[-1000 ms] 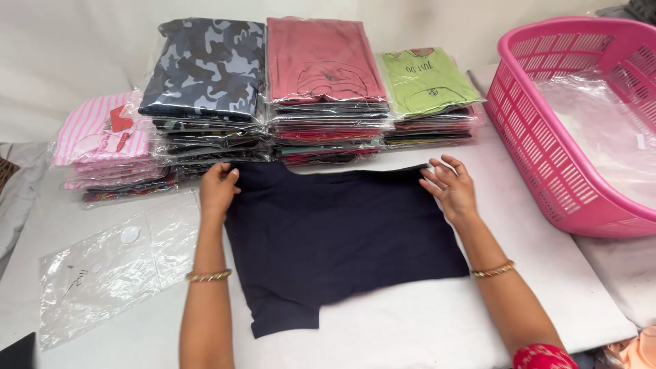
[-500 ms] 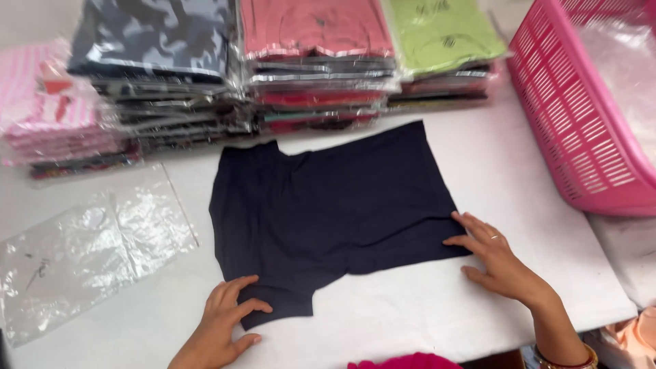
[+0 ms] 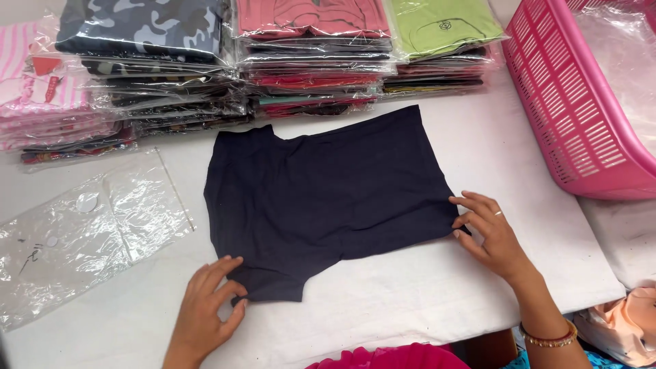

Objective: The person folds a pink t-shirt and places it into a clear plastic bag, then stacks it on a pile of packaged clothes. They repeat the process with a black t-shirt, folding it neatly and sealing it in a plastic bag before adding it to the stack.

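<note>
While the navy t-shirt (image 3: pixel 328 205) lies flat mid-desk (image 3: pixel 424 294), left hand (image 3: pixel 205 311) pinches its 7 o'clock corner. Right hand (image 3: pixel 488 232) fingers spread, pressing the 3 o'clock edge; packed garment stacks (image 3: pixel 273 61) at 12.

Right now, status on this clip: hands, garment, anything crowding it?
Left hand pinching navy garment near corner. Right hand on its right edge. Empty plastic bag lies left, clear of it.
</note>
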